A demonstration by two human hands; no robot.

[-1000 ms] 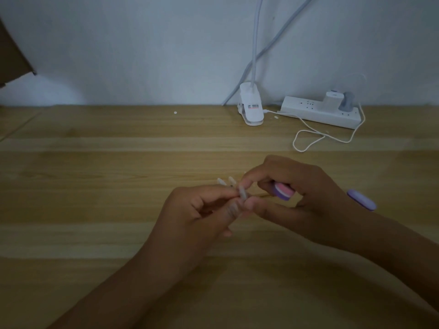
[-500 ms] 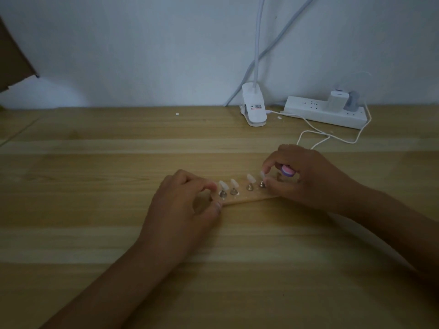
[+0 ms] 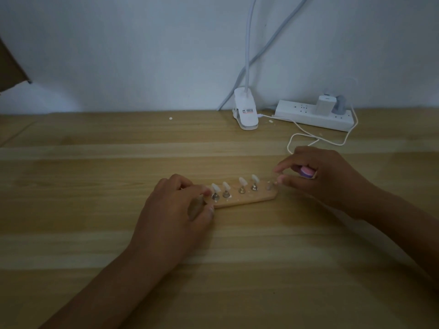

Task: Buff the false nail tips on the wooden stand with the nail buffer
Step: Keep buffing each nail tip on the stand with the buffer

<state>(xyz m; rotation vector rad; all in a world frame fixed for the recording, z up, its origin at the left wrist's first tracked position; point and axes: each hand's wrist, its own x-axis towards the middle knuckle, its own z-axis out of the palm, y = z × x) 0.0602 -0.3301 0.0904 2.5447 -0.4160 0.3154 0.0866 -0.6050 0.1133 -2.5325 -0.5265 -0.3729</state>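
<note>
My L hand (image 3: pixel 175 210) pinches left end of light-wood nail stand (image 3: pixel 247 201) mid wooden desk (image 3: pixel 95 186), 4 white false nail tips (image 3: pixel 241 180) standing on it, R hand (image 3: pixel 325 176) curled on pink-purple nail buffer (image 3: pixel 306 172) at right end, white power strip (image 3: pixel 308 116) well behind.

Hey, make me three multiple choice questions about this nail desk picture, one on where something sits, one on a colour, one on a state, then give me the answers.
1. Where is the clip lamp relative to the power strip?
A) left of it
B) on top of it
C) right of it

2. What colour are the nail tips on the wooden stand?
A) red
B) white
C) black

3. What is the state of the nail buffer?
A) lying on the table
B) held in the right hand
C) resting on the stand

Answers:
1 A, the clip stands left of the strip.
2 B, every visible tip is white.
3 B, its pink and purple end shows between the curled fingers.
</note>
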